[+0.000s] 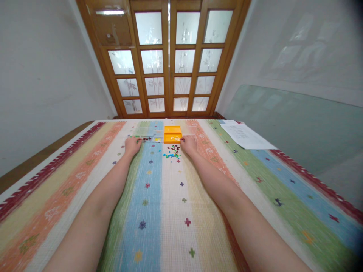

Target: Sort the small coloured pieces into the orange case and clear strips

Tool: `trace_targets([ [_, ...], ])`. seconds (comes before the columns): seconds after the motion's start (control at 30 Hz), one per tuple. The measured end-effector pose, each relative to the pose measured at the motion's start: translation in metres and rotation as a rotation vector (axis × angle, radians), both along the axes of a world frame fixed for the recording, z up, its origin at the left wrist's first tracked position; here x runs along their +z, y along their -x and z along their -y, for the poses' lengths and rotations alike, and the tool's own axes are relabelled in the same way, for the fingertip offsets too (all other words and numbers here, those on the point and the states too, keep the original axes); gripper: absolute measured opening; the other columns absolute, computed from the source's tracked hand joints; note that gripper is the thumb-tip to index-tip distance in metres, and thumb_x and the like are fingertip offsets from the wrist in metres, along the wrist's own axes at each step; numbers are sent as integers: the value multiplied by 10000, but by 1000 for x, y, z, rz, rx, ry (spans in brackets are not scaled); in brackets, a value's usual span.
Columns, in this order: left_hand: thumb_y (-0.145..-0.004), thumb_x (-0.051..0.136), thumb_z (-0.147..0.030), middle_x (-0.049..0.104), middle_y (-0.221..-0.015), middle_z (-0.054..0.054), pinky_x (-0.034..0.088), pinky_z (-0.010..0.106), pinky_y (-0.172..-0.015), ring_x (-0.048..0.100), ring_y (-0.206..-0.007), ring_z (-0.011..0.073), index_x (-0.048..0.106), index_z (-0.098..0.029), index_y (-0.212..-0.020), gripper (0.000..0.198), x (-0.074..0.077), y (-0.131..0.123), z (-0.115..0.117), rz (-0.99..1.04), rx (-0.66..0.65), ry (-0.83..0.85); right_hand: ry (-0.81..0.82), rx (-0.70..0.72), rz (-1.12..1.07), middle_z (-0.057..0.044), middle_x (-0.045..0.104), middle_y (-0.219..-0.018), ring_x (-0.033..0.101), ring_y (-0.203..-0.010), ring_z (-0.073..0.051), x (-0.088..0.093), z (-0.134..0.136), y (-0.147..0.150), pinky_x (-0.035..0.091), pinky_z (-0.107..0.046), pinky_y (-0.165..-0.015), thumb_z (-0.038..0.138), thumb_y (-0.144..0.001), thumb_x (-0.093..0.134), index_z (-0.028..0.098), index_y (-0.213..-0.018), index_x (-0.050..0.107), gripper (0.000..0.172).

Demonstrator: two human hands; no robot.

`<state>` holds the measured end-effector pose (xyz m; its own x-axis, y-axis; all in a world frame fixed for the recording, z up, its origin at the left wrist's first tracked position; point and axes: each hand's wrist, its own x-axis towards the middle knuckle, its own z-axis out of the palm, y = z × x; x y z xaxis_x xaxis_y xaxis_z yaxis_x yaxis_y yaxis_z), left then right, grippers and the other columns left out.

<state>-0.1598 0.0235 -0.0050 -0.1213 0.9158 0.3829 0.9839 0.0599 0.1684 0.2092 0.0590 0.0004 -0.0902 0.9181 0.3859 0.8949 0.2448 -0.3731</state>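
Note:
Small dark red, green and blue pieces (172,154) lie scattered on the striped tablecloth. Just beyond them stands an opened orange box (172,133), with several pale pieces in its near half. My right hand (189,144) is at the box's right edge, fingertips pinched together; what they hold is too small to make out. On the other side, my left hand (132,145) has its fingers closed beside a heap of dark red pieces (147,139), which seems to lie in a clear tray. Yellow pieces (158,139) sit between that heap and the orange box.
Printed white sheets of paper (245,136) lie at the far right of the table. The striped tablecloth (172,234) covers the tabletop. Wooden doors with glass panes (169,60) stand behind the table, and a pale glass-like panel (297,121) leans along the right wall.

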Motion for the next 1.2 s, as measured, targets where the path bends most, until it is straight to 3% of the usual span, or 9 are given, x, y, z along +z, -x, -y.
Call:
trace_targets([
  [0.43, -986, 493, -313, 746, -1286, 129, 430, 467, -1090, 608, -1228, 338, 781, -225, -1270, 414, 7, -9, 8, 41, 55, -6, -71, -56, -2, -162, 760, -1198, 618, -1159, -307, 2, 5, 4, 353, -428, -1086, 241, -1042, 479, 184, -1188, 798, 355],
  [0.6, -1002, 489, -294, 700, -1328, 145, 403, 483, -1148, 568, -1274, 339, 752, -195, -1301, 410, 13, -26, 12, 67, -8, -92, -130, 39, -20, -156, 735, -1253, 600, -1188, -309, 1, 12, 4, 370, -426, -1097, 245, -1037, 488, 174, -1264, 757, 359],
  [0.77, -1017, 531, -301, 693, -1329, 115, 426, 452, -1176, 579, -1293, 295, 743, -215, -1299, 363, 15, -63, 18, 96, -367, -69, -88, 116, -84, -141, 742, -1270, 624, -1186, -282, 2, 18, -3, 415, -387, -1072, 231, -1048, 460, 171, -1261, 750, 365],
  [0.9, -1031, 569, -431, 663, -1414, 111, 428, 453, -1198, 576, -1351, 290, 707, -253, -1383, 418, 12, -107, 31, 98, -654, -8, -85, 108, -146, -130, 746, -1296, 627, -1202, -275, 5, 20, -14, 438, -386, -1064, 229, -1037, 472, 186, -1287, 739, 368],
  [0.97, -1014, 589, -520, 641, -1463, 119, 431, 477, -1198, 566, -1383, 311, 665, -269, -1452, 511, 8, -131, 40, 88, -700, 31, -96, 117, -168, -131, 751, -1287, 629, -1208, -280, 5, 18, -18, 437, -398, -1079, 239, -1034, 477, 182, -1267, 746, 360],
  [1.1, -900, 677, -701, 542, -1592, 123, 362, 551, -1249, 489, -1478, 376, 530, -329, -1580, 790, -2, -171, 56, 39, -665, 46, -105, 137, -196, -130, 761, -1261, 637, -1204, -276, 2, 14, -18, 440, -394, -1092, 236, -1027, 471, 172, -1239, 754, 359],
  [1.2, -863, 699, -741, 496, -1633, 134, 327, 575, -1262, 450, -1508, 396, 507, -334, -1581, 848, -8, -190, 60, 16, -647, 17, -126, 165, -199, -130, 759, -1270, 639, -1210, -267, -1, 11, -15, 437, -386, -1104, 224, -1029, 455, 166, -1238, 749, 366],
])
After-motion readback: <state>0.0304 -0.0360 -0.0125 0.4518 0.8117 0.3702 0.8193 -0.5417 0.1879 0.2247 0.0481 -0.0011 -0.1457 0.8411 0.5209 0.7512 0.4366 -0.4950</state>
